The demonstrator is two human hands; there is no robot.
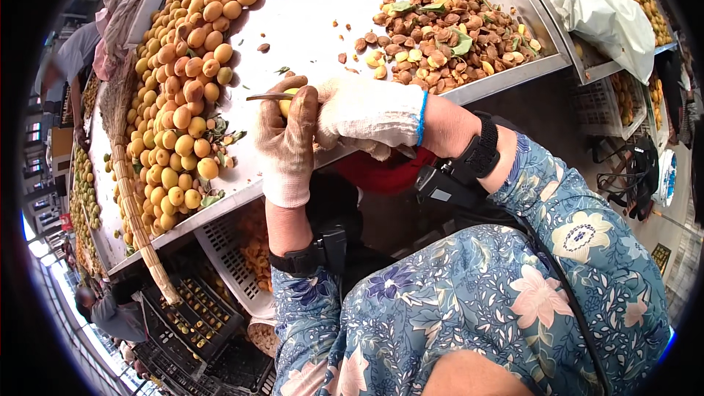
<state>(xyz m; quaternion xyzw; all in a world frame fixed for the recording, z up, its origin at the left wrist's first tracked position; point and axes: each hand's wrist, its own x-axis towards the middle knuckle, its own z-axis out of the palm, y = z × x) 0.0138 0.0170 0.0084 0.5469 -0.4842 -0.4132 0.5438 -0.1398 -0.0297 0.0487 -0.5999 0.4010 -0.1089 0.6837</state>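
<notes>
1. Toward eleven o'clock, just off centre, the left hand (286,136) is gripping a yellow fruit (285,107) between gloved fingers, with a thin curved metal tool (265,96) lying across it.
2. For a clean cut, apparently the step in hand, that grip should be holding steady, thumb keeping clear of the tool.
3. At twelve o'clock, the right hand (367,111) is pressing close; its fingertips are hiding, so I cannot tell what it is gripping.
</notes>
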